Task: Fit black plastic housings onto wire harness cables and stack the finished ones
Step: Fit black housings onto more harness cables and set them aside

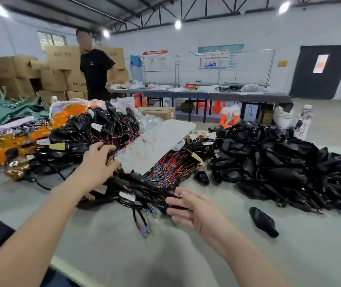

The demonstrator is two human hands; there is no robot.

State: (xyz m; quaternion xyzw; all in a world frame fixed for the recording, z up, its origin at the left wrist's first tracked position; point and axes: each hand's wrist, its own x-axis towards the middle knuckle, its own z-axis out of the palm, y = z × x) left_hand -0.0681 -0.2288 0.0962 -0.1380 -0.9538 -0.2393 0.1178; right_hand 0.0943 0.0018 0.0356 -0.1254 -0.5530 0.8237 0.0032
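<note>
Reading the head view, the only one available. The tangled pile of black wire harness cables with red and blue leads (161, 172) lies dead ahead on the grey tabletop (124, 245), between the two hands.

Left hand (98, 162): reaches forward onto the far-left side of the pile, fingers bent with the tips down among the wires. Cannot tell whether it actually grips a cable or only rests on it.

Right hand (192, 210): fingers spread and straight, holding nothing, tips just at the near-right edge of the pile. A few cable ends with blue terminals point toward the person just left of it.

A single loose black plastic housing, tapered in shape (263, 221), lies on bare table to the right of the right hand. Its long axis runs diagonally, far-left to near-right, narrow end nearest the person. The large heap of black plastic housings (279, 162) sits farther right and back.

Judgement: the right hand is clearly the nearer for taking a housing, and the left is nearer the cables. A mound of harnesses with housings already on (95, 125) lies beyond the left hand; it is probably the finished stack.
</note>
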